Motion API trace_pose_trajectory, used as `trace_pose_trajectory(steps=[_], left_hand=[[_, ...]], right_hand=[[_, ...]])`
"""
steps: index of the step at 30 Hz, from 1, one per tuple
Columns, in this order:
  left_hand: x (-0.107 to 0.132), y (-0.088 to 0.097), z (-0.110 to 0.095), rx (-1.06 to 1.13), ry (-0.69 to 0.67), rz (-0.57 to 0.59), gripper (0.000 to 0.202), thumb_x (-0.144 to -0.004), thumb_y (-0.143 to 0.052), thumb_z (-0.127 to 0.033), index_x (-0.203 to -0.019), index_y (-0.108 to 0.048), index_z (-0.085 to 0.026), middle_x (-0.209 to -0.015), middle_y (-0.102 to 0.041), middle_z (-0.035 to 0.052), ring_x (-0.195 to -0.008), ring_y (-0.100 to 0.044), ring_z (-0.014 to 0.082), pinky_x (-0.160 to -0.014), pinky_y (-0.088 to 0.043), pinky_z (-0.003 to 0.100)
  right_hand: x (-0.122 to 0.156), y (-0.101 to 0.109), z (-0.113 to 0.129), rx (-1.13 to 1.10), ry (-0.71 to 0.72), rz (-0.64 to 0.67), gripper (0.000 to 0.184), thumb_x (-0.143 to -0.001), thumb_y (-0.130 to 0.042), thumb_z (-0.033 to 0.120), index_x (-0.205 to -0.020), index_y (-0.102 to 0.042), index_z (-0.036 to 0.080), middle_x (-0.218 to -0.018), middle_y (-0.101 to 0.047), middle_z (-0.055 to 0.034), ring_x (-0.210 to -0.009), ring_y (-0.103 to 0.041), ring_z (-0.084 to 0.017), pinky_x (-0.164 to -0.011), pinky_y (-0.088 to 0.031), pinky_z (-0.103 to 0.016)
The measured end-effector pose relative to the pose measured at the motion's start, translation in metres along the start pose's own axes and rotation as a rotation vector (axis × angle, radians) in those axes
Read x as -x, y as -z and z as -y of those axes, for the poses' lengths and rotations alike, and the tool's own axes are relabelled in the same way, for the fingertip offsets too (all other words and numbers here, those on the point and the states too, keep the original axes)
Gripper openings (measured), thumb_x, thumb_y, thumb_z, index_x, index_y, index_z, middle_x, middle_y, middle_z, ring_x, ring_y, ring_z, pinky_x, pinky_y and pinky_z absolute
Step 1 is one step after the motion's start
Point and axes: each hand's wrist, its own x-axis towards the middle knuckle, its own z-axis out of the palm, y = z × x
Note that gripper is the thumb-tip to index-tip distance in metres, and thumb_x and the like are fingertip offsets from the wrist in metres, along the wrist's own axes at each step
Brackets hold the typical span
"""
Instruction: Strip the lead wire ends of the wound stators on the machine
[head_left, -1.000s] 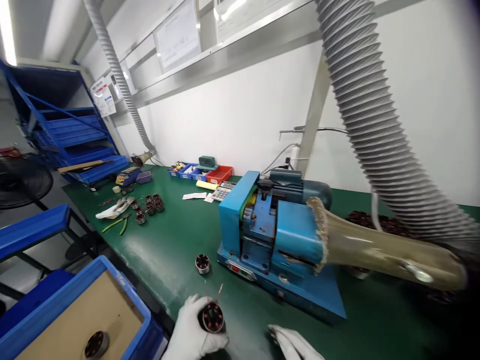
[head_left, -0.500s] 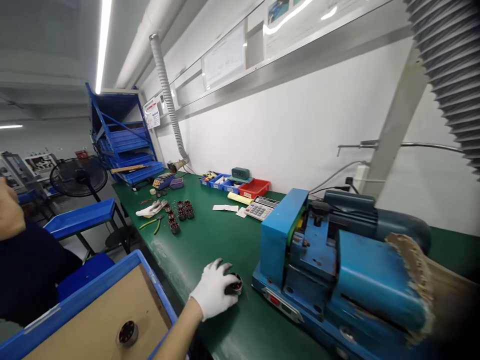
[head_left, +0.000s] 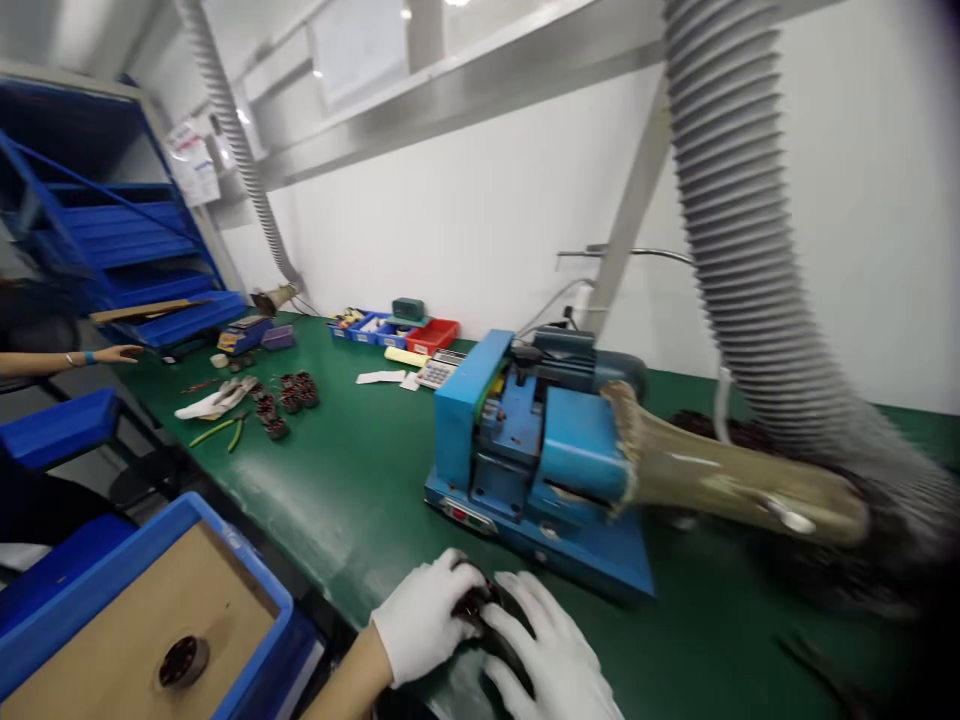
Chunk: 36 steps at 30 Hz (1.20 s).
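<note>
My left hand (head_left: pixel 427 615), in a white glove, is closed on a motor stator (head_left: pixel 471 604), a dark ring with reddish-brown windings, just above the green bench top. My right hand (head_left: pixel 551 655), also gloved in white, comes in from the right with its fingers curved around the stator's other side. A dark shape shows between its fingers and thumb; whether that is the same stator or a second one is unclear. Another stator (head_left: pixel 182 662) lies in the blue tray (head_left: pixel 244 560) with a brown lining, left of my hands.
A blue belt machine (head_left: pixel 525 460) stands past my hands, joined to a grey ribbed duct (head_left: pixel 742 200). Farther left on the bench are several stators (head_left: pixel 289 395), green-handled pliers (head_left: pixel 223 428), gloves (head_left: pixel 216 398) and a calculator (head_left: pixel 439 370). Another person's arm (head_left: pixel 67 362) reaches in at far left.
My view has swung right, bringing the machine's duct into sight. My right hand has come in beside the left at the stator. Another person's arm now stretches toward the bench.
</note>
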Motion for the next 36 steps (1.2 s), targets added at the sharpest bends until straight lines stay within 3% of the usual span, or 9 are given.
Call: trace_pose_trajectory(steps=[7,10,14,19,24,27,31,34,36], left_hand=[[0.007,0.006,-0.008,0.44,0.157,-0.195,0.034,-0.077,-0.048,-0.016,-0.11,-0.045,-0.02,-0.097,-0.057,0.0054,-0.075,-0.055,0.0133,-0.071,-0.044,0.026],[0.012,-0.001,0.004,0.7,0.191,-0.231,0.061,-0.069,-0.059,-0.02,-0.124,-0.032,-0.021,-0.097,-0.057,0.0073,-0.083,-0.058,0.0165,-0.073,-0.045,0.028],[0.014,-0.028,-0.001,1.135,0.168,0.139,0.085,-0.053,-0.078,-0.015,-0.127,-0.038,-0.026,-0.112,-0.058,0.0098,-0.102,-0.058,0.0241,-0.087,-0.044,0.034],[0.011,-0.051,-0.045,1.32,0.18,0.052,0.065,-0.056,-0.083,-0.036,-0.111,-0.051,-0.024,-0.113,-0.062,0.0091,-0.101,-0.061,0.0245,-0.093,-0.042,0.038],[0.012,-0.055,-0.07,1.144,0.17,0.001,0.051,-0.06,-0.078,-0.024,-0.104,-0.053,-0.022,-0.106,-0.059,0.0064,-0.089,-0.06,0.0215,-0.082,-0.047,0.033],[0.013,-0.05,-0.077,1.009,0.07,-0.043,0.057,-0.046,-0.073,-0.003,-0.097,-0.057,-0.023,-0.102,-0.055,0.0024,-0.097,-0.055,0.022,-0.083,-0.045,0.028],[0.01,-0.043,-0.079,0.679,-0.159,-0.22,0.059,-0.047,-0.07,0.0,-0.099,-0.056,-0.026,-0.102,-0.05,0.0019,-0.104,-0.049,0.0242,-0.087,-0.044,0.031],[0.004,-0.046,-0.077,0.578,-0.25,-0.231,0.059,-0.058,-0.072,-0.013,-0.112,-0.053,-0.028,-0.114,-0.049,0.0055,-0.116,-0.044,0.0287,-0.098,-0.04,0.038],[0.001,-0.05,-0.076,0.539,-0.296,-0.226,0.055,-0.067,-0.07,-0.024,-0.119,-0.052,-0.026,-0.121,-0.047,0.0094,-0.12,-0.043,0.0308,-0.1,-0.038,0.041]], right_hand=[[-0.013,0.02,0.014,0.196,-0.108,0.273,0.02,-0.082,-0.057,0.022,-0.102,-0.061,0.026,-0.096,-0.061,-0.0069,-0.08,-0.06,-0.027,-0.066,-0.048,-0.039],[-0.016,0.03,0.016,0.086,-0.162,0.285,0.006,-0.082,-0.06,0.028,-0.086,-0.063,0.025,-0.087,-0.057,-0.0035,-0.073,-0.058,-0.022,-0.062,-0.043,-0.032],[-0.012,0.058,0.022,-0.336,-0.263,0.239,0.011,-0.075,-0.061,0.02,-0.083,-0.064,0.026,-0.088,-0.058,-0.0002,-0.078,-0.056,-0.019,-0.07,-0.042,-0.03],[0.001,0.083,0.021,-1.277,-0.49,0.008,0.039,-0.066,-0.071,0.024,-0.104,-0.064,0.022,-0.101,-0.064,-0.0059,-0.093,-0.058,-0.022,-0.082,-0.046,-0.033],[0.005,0.085,0.014,-1.416,-0.512,-0.165,0.025,-0.065,-0.078,0.038,-0.062,-0.069,0.015,-0.067,-0.059,-0.0027,-0.06,-0.052,-0.012,-0.055,-0.041,-0.023],[0.004,0.093,0.007,-1.698,-0.632,-0.29,0.029,-0.064,-0.079,0.039,-0.061,-0.064,0.015,-0.058,-0.054,0.001,-0.049,-0.043,-0.007,-0.046,-0.034,-0.019],[0.003,0.109,0.002,-1.839,-0.616,-0.593,0.022,-0.067,-0.077,0.036,-0.073,-0.065,0.02,-0.067,-0.057,0.0014,-0.055,-0.05,-0.01,-0.052,-0.042,-0.021],[0.0,0.108,0.011,-1.571,-0.561,-0.381,0.027,-0.068,-0.076,0.03,-0.092,-0.069,0.019,-0.085,-0.065,-0.0045,-0.074,-0.058,-0.016,-0.069,-0.046,-0.027],[-0.005,0.103,0.017,-1.417,-0.526,-0.313,0.02,-0.067,-0.075,0.027,-0.084,-0.072,0.017,-0.083,-0.065,-0.0051,-0.076,-0.058,-0.017,-0.071,-0.045,-0.027]])
